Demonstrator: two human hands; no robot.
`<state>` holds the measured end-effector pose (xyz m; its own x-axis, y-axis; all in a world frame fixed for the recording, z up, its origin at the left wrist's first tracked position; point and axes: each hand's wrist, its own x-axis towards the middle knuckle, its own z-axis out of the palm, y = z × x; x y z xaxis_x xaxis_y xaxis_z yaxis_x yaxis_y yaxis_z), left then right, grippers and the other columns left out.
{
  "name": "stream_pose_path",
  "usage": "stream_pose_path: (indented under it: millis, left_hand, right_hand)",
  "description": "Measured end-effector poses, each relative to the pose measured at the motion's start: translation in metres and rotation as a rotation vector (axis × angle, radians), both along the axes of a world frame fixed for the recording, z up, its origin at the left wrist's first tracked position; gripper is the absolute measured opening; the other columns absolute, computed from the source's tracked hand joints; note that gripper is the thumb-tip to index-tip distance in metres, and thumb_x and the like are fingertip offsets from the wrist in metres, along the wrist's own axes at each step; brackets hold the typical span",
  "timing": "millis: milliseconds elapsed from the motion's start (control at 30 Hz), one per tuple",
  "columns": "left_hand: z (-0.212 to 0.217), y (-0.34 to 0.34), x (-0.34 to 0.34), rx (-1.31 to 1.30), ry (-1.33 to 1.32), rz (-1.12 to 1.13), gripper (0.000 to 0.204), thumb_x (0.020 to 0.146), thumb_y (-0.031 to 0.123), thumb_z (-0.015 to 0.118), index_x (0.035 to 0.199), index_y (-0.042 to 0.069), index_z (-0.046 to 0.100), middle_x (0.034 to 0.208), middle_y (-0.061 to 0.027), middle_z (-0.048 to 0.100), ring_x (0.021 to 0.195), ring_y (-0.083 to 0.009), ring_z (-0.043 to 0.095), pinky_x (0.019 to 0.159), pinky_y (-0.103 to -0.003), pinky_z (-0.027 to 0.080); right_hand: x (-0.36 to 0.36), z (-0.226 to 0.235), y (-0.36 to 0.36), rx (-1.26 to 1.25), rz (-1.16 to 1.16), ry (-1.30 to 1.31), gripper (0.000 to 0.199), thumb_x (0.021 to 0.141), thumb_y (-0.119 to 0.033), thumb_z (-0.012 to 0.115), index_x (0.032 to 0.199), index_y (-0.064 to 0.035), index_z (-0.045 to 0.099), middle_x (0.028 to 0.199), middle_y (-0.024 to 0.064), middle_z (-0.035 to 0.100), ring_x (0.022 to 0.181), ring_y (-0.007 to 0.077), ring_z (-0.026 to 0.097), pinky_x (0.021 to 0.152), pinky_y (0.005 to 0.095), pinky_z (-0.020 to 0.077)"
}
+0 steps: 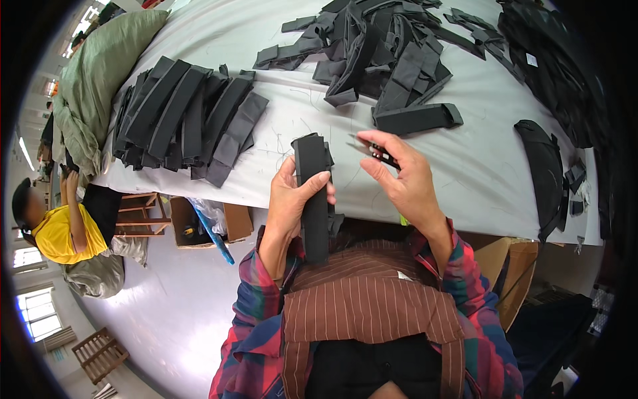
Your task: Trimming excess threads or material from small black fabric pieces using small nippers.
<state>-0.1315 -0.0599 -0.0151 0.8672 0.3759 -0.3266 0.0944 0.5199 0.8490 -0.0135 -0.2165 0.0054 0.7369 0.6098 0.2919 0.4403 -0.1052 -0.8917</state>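
My left hand (292, 199) is closed around a black fabric strip (312, 219), held upright with the thumb across its face. Behind that strip another dark folded layer shows. To its right, my right hand (405, 174) holds a pair of small black thread snips (377, 153) between thumb and fingers. The blades point left toward the strip's top and stay apart from it. On the table (279, 126), a row of similar black strips (179, 120) lies to the left. A loose heap of dark strips (372, 46) spreads at the back, with one strip (419, 118) nearest my right hand.
A green cloth sack (100, 86) rests on the table's left end. Black fabric pieces (548, 60) are piled at the right. Below the table's front edge stand an open cardboard box (238, 223) and another box (518, 266). A person in a yellow shirt (63, 233) is at the far left.
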Motion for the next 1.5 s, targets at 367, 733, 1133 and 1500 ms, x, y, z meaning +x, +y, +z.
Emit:
stream_pose_path:
  millis: [367, 733, 1133, 1500]
  left_hand:
    - [-0.009, -0.005, -0.001, -0.030, -0.048, -0.090, 0.040, 0.088, 0.004, 0.059, 0.124, -0.003, 0.043, 0.083, -0.0156, 0.064, 0.075, -0.0208, 0.067, 0.066, -0.030, 0.057]
    - [0.005, 0.000, 0.002, 0.033, -0.097, -0.051, 0.040, 0.081, 0.002, 0.068, 0.117, -0.001, 0.050, 0.092, -0.0101, 0.063, 0.079, -0.0159, 0.063, 0.072, -0.027, 0.052]
    - [-0.012, 0.006, 0.007, 0.132, -0.106, -0.001, 0.034, 0.079, -0.002, 0.052, 0.113, -0.004, 0.048, 0.098, -0.0146, 0.065, 0.092, -0.0159, 0.060, 0.086, -0.030, 0.047]
    - [-0.012, 0.002, 0.006, 0.196, -0.073, -0.016, 0.039, 0.079, -0.001, 0.049, 0.116, -0.008, 0.043, 0.104, -0.0212, 0.063, 0.101, -0.0240, 0.060, 0.097, -0.036, 0.044]
  right_hand:
    - [0.003, -0.013, 0.011, -0.138, -0.074, -0.377, 0.018, 0.080, -0.018, 0.067, 0.098, -0.0137, 0.067, 0.079, 0.0003, 0.061, 0.070, 0.0211, 0.054, 0.063, 0.0339, 0.0382]
    - [0.012, -0.012, 0.013, -0.131, -0.168, -0.426, 0.011, 0.080, -0.017, 0.067, 0.090, -0.0139, 0.068, 0.073, 0.0009, 0.061, 0.067, 0.0207, 0.055, 0.062, 0.0329, 0.0382]
    - [-0.020, -0.022, -0.019, -0.299, 0.054, -0.238, 0.012, 0.079, -0.016, 0.067, 0.089, -0.0097, 0.066, 0.072, 0.0066, 0.062, 0.068, 0.0264, 0.058, 0.061, 0.0372, 0.0432]
    - [-0.020, -0.039, -0.002, -0.404, 0.009, -0.081, 0.018, 0.074, -0.025, 0.070, 0.085, -0.0111, 0.066, 0.064, 0.0087, 0.061, 0.058, 0.0297, 0.059, 0.054, 0.0406, 0.0425]
